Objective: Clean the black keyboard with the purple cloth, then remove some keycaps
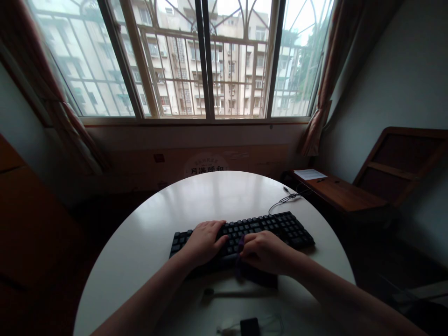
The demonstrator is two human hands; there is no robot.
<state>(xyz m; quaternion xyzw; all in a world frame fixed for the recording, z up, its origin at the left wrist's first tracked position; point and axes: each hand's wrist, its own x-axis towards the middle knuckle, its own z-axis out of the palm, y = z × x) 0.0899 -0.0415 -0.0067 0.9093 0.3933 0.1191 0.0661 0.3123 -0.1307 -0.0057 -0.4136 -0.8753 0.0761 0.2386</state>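
Observation:
A black keyboard (241, 233) lies at a slant on the round white table (140, 261). My left hand (206, 240) rests on its left part, fingers stretched over the keys and thumb apart. Closed in a pinch, my right hand (264, 252) holds a dark purple cloth (241, 243) against the keys near the middle. Part of the cloth hangs below that hand in shadow. Nearer to me lies a toothbrush (231, 294), its bristle end pointing left.
At the table's near edge is a small black object (249, 326) with clear, thin parts around it. The keyboard's cable (290, 197) lies bundled at the far right. A wooden chair (353, 193) holding papers (310, 174) stands to the right, below the window (210, 60).

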